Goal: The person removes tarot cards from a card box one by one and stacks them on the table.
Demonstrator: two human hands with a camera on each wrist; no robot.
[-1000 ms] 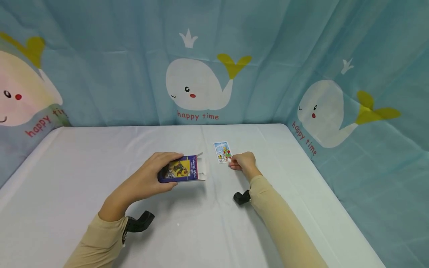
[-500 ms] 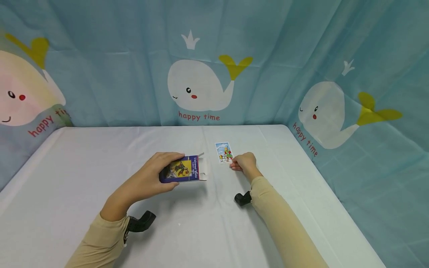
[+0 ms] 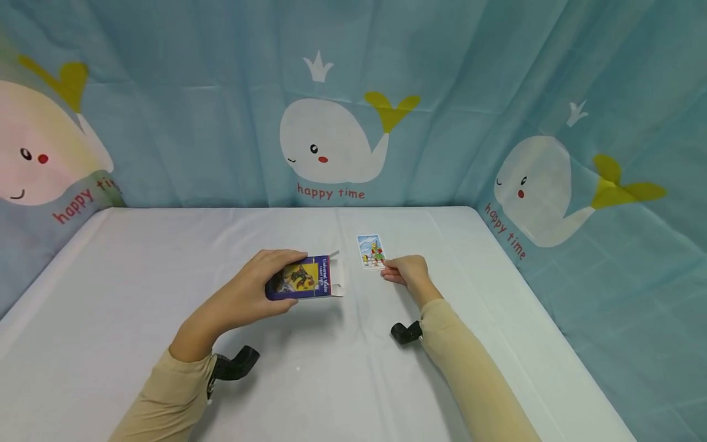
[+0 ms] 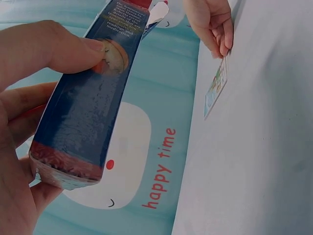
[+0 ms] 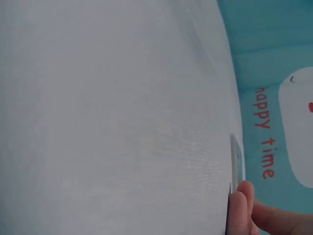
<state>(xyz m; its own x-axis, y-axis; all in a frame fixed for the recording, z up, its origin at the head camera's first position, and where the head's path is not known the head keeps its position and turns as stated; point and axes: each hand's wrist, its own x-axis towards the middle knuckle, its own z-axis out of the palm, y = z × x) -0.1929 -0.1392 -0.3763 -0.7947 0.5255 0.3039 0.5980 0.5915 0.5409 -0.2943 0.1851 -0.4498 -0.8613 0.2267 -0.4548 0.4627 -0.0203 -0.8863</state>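
Mid-frame in the head view, the left hand is covering part of a card box; the right hand is hiding the lower right corner of a card. Sleeves are being cropped by the bottom edge, a whale print by the left. Box lettering is blurring in the left wrist view.

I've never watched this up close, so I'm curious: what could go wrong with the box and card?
The tarot box has its flap open, so anything inside might slide out if it tips. The right fingers pinch only a corner of the card, so it could slip or bend.
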